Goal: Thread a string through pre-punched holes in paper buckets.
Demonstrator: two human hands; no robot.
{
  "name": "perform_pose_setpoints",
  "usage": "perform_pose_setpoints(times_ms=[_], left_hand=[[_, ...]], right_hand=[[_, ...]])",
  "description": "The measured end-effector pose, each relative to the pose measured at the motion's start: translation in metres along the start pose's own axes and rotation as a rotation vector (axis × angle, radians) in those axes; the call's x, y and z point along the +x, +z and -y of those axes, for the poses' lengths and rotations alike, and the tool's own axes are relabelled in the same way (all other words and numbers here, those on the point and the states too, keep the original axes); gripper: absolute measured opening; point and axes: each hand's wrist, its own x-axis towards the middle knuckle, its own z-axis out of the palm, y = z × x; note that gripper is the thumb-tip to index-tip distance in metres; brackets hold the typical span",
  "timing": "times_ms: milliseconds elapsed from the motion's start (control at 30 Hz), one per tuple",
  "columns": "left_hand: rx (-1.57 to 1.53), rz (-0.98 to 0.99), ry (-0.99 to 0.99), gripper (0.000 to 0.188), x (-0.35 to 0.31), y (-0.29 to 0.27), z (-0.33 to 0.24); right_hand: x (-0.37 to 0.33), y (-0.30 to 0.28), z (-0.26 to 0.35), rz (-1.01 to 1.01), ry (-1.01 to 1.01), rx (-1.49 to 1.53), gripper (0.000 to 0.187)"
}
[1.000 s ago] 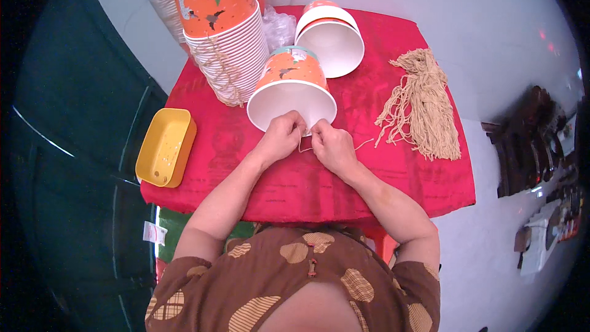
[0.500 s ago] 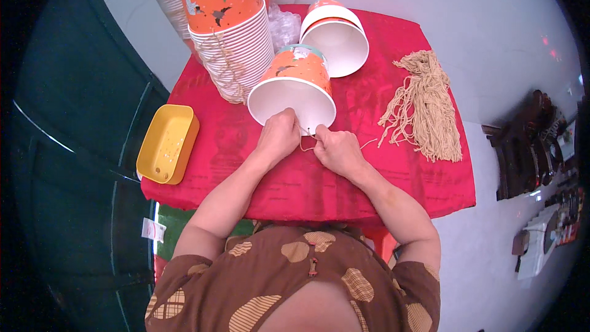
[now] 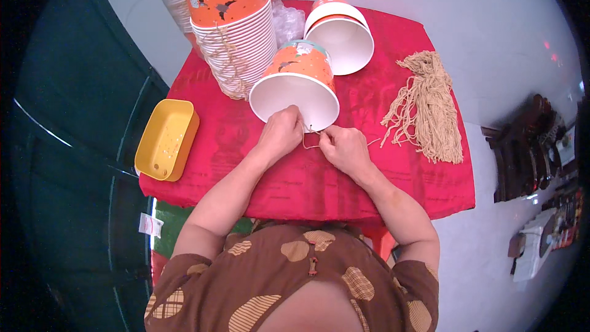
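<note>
An orange paper bucket (image 3: pixel 302 66) with a white inside lies on its side, its mouth turned toward me. A thin tan string (image 3: pixel 310 147) passes at a small hole by the bucket's near rim and loops below it. My left hand (image 3: pixel 283 132) is closed, its fingertips at the rim, one end of the string between them. Just right of the hole, my right hand (image 3: pixel 345 149) pinches the string between thumb and forefinger, with a loose tail showing past it. The fingertips of the left hand are partly hidden.
A tall stack of paper buckets (image 3: pixel 236 49) stands at the back left, strings hanging along its rims. Behind my bucket lie more buckets (image 3: pixel 345 46) on their side. A yellow tray (image 3: pixel 161 163) is at left; a bundle of tan strings (image 3: pixel 433 117) lies at right on the red tablecloth (image 3: pixel 295 190).
My right hand has shifted slightly right, away from the rim hole, and the string between the hands is drawn out more. My left hand has stayed nearly in place.
</note>
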Motion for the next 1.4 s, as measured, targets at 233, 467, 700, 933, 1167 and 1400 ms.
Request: perform_pose_setpoints(times_ms=[233, 467, 700, 933, 1167, 1400], left_hand=[[-0.006, 0.042, -0.032, 0.012, 0.0, 0.002, 0.001], [-0.094, -0.003, -0.036, 0.01, 0.0, -0.004, -0.012], [-0.129, -0.036, 0.103, 0.007, -0.001, -0.003, -0.007], [-0.226, 0.094, -0.053, 0.01, 0.003, -0.007, -0.005], [-0.284, 0.071, 0.038, 0.007, -0.002, -0.005, -0.012], [-0.24, 0.088, 0.201, 0.003, 0.0, 0.01, -0.009]], right_hand=[[0.002, 0.012, 0.001, -0.015, 0.087, 0.078, 0.02], [0.006, 0.009, -0.012, -0.098, 0.166, 0.267, 0.01], [0.01, -0.023, -0.01, -0.006, 0.095, 0.122, 0.011], [0.002, -0.014, 0.005, -0.037, -0.2, 0.021, 0.022], [0.007, -0.003, -0.013, -0.114, -0.159, -0.082, 0.012], [0.016, -0.013, -0.036, -0.059, -0.02, 0.098, 0.007]])
